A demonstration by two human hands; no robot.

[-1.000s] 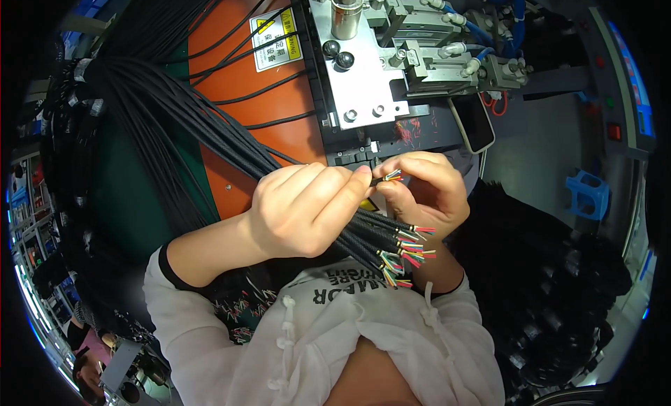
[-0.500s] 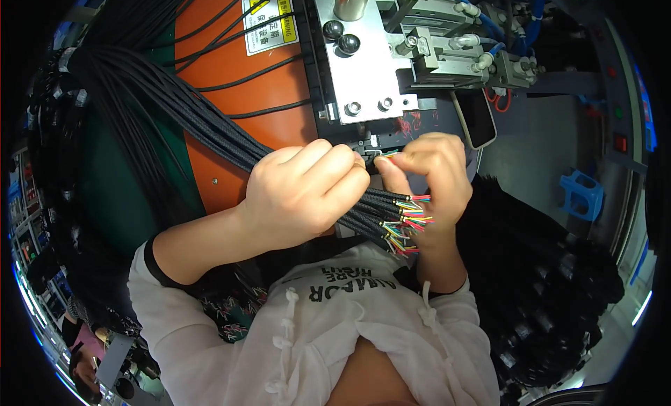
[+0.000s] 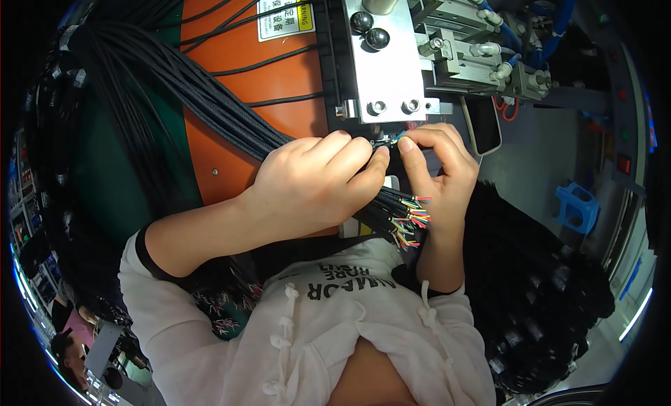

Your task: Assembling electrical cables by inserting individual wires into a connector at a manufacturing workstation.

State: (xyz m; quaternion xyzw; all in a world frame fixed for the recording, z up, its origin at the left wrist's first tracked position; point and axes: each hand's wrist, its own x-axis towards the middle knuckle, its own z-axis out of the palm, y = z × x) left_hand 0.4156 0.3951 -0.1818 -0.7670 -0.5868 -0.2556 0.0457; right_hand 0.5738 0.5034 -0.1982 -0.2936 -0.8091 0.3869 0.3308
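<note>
A thick bundle of black sleeved cables [image 3: 231, 123] runs from the upper left under my left hand [image 3: 318, 179]. That hand is closed around a black cable, with its thumb and forefinger at the front of the machine. Below its knuckles, cut cable ends fan out into thin coloured wires [image 3: 414, 217] in red, yellow, white and green. My right hand [image 3: 444, 161] pinches a thin blue wire between thumb and forefinger, close to my left fingertips. Both hands meet just under the machine's silver plate [image 3: 386, 77]; the wire's far end is hard to make out there.
Pneumatic cylinders [image 3: 465, 56] with blue hoses stand to the upper right. A phone [image 3: 481, 126] and red-handled scissors [image 3: 507, 109] lie beside the machine. An orange panel [image 3: 231, 151] lies left, a heap of black cables [image 3: 531, 287] right, and a blue stool [image 3: 576, 207] beyond.
The view has shifted slightly, so the machine appears further right and higher. My left forefinger has straightened toward the right hand, which now shows a blue wire in its pinch.
</note>
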